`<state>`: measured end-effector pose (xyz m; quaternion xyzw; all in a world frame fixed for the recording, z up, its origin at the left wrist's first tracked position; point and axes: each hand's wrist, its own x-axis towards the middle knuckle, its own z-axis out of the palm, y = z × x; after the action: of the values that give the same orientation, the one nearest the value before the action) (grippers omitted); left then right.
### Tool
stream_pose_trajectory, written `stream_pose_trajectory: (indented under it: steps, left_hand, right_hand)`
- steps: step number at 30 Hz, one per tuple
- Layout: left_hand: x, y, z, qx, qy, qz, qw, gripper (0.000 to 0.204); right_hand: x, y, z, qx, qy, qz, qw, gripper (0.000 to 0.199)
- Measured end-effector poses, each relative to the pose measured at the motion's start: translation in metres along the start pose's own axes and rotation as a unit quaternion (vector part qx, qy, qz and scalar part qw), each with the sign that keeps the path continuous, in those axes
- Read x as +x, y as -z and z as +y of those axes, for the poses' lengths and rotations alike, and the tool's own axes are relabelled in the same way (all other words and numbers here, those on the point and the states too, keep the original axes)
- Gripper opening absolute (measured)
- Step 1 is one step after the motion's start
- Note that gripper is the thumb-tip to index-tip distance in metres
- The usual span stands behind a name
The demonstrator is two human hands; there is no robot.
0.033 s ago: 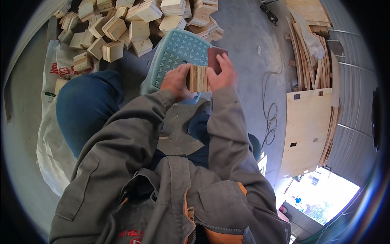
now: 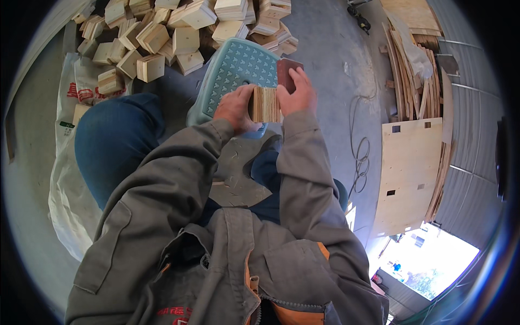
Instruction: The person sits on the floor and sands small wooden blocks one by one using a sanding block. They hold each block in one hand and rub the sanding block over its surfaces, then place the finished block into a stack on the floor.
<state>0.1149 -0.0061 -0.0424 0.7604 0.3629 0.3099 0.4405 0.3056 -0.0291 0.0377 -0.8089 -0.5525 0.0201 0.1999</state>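
A layered plywood block (image 2: 267, 104) is held just above a light teal plastic stool (image 2: 208, 81) with a raised pattern on its top. My left hand (image 2: 235, 110) is closed around the block's left side. At its right side, my right hand (image 2: 298, 96) grips a flat reddish-brown block (image 2: 287, 73), which stands against the far right corner of the plywood. The fingers of my right hand lie over the brown piece, with the thumb near the plywood's edge. The underside of the plywood block is hidden.
A heap of plywood blocks (image 2: 187, 40) lies beyond the stool, at the far left. White plastic sacking (image 2: 67, 200) spreads beside my left knee (image 2: 116, 143). On the right are a looped cable (image 2: 362, 162), a leaning plywood sheet (image 2: 409, 173) and stacked boards (image 2: 403, 70).
My right hand and the reddish-brown block have shifted very slightly away from me. The left hand and the plywood block stay in place.
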Motion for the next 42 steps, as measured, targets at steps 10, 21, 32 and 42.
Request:
stream_pose_trajectory:
  steps: [10,21,32,42]
  left_hand:
    - [0.001,0.001,0.002,0.007,0.015,-0.009,1.000,0.092]
    - [0.002,-0.001,0.000,-0.001,0.005,-0.011,1.000,0.093]
    - [0.002,0.002,0.005,0.000,0.018,-0.017,1.000,0.094]
    - [0.002,-0.003,-0.001,0.003,0.005,0.000,1.000,0.088]
  right_hand:
    - [-0.092,0.017,-0.003,0.000,0.073,0.045,0.996,0.063]
    - [-0.148,0.033,-0.016,0.004,0.079,0.043,0.996,0.062]
    - [0.009,0.009,-0.033,-0.057,-0.064,-0.060,0.995,0.058]
    - [-0.112,0.019,-0.048,0.002,0.085,-0.015,0.996,0.062]
